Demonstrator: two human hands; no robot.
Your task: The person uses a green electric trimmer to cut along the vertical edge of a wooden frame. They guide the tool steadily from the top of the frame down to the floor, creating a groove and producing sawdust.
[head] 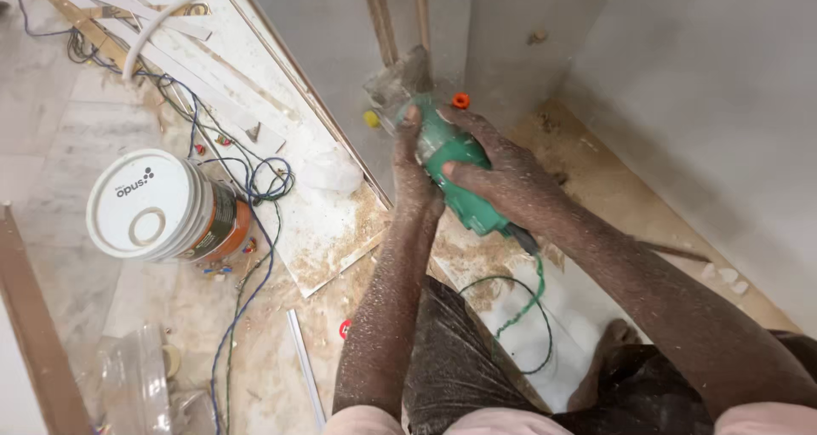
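Both hands, left hand [414, 158] and right hand [502, 175], fingers closed around a green handheld power trimmer [451, 167], steadying it against the grey upright panel [340, 52].

bucket [157, 207] | floor, left | round, white lid, orange-brown wall, dark label band | clear plastic wrap [140, 380] | lower left

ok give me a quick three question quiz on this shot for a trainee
1. True or false: both hands grip the green power tool.
2. What stands on the floor to the left of the person? A) a white-lidded bucket B) a ladder C) a red toolbox
3. Fill in: the floor and the person's forearms are dusted with ____.

Key:
1. True: the left hand and the right hand both wrap the tool.
2. A, the bucket, with blue wires trailing beside it.
3. Sawdust.
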